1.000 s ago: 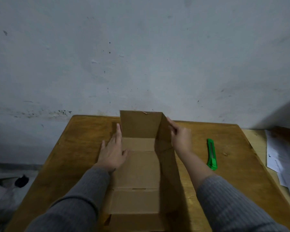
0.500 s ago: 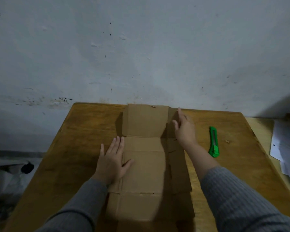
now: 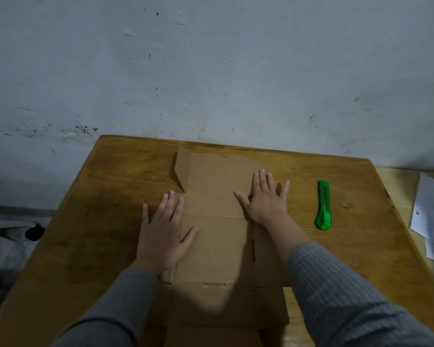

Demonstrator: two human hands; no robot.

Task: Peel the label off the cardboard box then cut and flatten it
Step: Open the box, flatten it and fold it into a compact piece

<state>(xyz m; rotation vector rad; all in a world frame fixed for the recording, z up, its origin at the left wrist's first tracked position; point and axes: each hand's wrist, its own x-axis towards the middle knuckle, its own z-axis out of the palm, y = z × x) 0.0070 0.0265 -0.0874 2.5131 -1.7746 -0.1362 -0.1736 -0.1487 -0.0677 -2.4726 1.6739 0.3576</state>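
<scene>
A plain back room: scuffed grey wall (image 3: 211,71), worn wooden table (image 3: 98,196), loose papers (image 3: 431,211).

cardboard box (image 3: 216,246) near end cut off; papers (image 3: 431,216) cropped right

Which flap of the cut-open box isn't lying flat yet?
The far-left flap of the cardboard box, beyond the left hand, is tilted up and casts a shadow. The panels under the right hand lie flat.
</scene>
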